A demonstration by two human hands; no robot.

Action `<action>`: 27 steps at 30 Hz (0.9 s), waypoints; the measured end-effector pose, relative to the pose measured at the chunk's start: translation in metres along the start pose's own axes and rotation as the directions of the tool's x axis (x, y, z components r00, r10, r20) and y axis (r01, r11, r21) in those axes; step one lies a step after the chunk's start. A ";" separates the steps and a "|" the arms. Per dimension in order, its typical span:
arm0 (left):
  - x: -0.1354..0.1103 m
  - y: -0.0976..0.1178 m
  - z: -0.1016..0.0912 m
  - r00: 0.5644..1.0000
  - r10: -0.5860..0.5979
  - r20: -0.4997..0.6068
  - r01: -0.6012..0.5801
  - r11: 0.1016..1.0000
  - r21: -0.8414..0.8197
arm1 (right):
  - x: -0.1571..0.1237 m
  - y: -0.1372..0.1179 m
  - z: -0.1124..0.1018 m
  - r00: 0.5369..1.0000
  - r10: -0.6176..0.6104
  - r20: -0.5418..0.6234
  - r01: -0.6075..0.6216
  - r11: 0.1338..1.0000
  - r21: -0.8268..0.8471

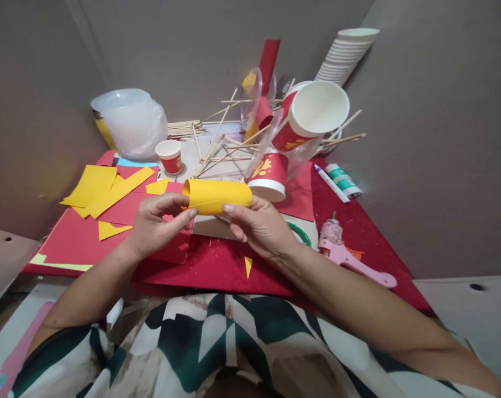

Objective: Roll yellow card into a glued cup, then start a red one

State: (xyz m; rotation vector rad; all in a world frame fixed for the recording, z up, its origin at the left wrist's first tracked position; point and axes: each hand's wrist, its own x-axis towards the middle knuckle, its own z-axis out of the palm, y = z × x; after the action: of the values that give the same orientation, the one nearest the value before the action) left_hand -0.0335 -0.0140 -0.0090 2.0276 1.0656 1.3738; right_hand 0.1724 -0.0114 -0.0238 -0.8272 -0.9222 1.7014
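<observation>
Both hands hold a yellow paper roll (217, 195) lying sideways above the red table cover (217, 265). My left hand (157, 224) pinches its left end between thumb and fingers. My right hand (260, 226) grips the right half from below, thumb along the tube's lower edge. The roll's open left end faces left. Directly behind it stands an upturned red and yellow paper cup (269, 176).
Yellow paper pieces (103, 189) lie at the left on red sheets. A pink glue gun (349, 255) and a glue stick (343, 179) lie at the right. Wooden sticks (221, 146), a small red cup (169, 156), a big white-lined cup (312, 113), stacked cups (345, 55) and a plastic bag (130, 122) crowd the back.
</observation>
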 end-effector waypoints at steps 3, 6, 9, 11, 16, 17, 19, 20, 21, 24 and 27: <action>0.000 0.000 0.000 1.000 -0.026 0.009 0.026 0.999 -0.020 | 0.000 0.000 0.000 1.000 0.001 0.006 -0.001 1.000 -0.003; 0.000 0.001 0.001 0.998 -0.055 0.019 0.056 0.998 -0.033 | 0.001 0.002 -0.001 1.000 -0.007 0.012 0.007 1.000 0.006; 0.001 0.001 0.000 0.993 -0.115 0.034 0.117 0.990 -0.072 | 0.001 0.003 -0.002 1.000 -0.011 0.014 0.010 1.000 0.023; 0.002 0.002 0.000 0.982 -0.178 0.058 0.185 0.975 -0.127 | 0.000 0.003 -0.002 1.000 -0.003 0.017 0.002 1.000 0.029; 0.005 0.004 -0.001 0.939 -0.313 0.145 0.342 0.896 -0.282 | -0.001 0.003 -0.002 1.000 -0.008 0.024 0.008 1.000 -0.005; 0.005 0.005 -0.002 0.930 -0.329 0.162 0.364 0.883 -0.297 | 0.000 0.003 -0.002 1.000 -0.016 0.019 0.017 1.000 -0.019; 0.006 0.006 -0.002 0.921 -0.343 0.185 0.386 0.867 -0.315 | 0.000 0.003 -0.002 0.999 -0.031 0.008 0.032 0.999 -0.042; 0.005 0.007 -0.002 0.918 -0.346 0.193 0.392 0.863 -0.320 | 0.001 0.003 -0.002 0.999 -0.035 0.005 0.035 0.998 -0.051; 0.005 0.007 -0.002 0.917 -0.346 0.198 0.395 0.860 -0.324 | 0.001 0.003 -0.002 0.999 -0.037 0.002 0.037 0.998 -0.058; 0.004 0.007 -0.001 0.917 -0.349 0.194 0.396 0.858 -0.328 | 0.001 0.003 -0.001 0.999 -0.032 -0.008 0.032 0.996 -0.077; 0.003 0.004 0.000 0.920 -0.347 0.180 0.388 0.864 -0.321 | 0.000 0.004 -0.002 0.999 -0.035 -0.011 0.034 0.994 -0.106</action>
State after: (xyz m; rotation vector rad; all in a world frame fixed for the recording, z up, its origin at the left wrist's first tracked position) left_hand -0.0316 -0.0141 -0.0041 1.5290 1.0076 1.1336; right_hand 0.1723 -0.0122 -0.0277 -0.8860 -1.0197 1.6267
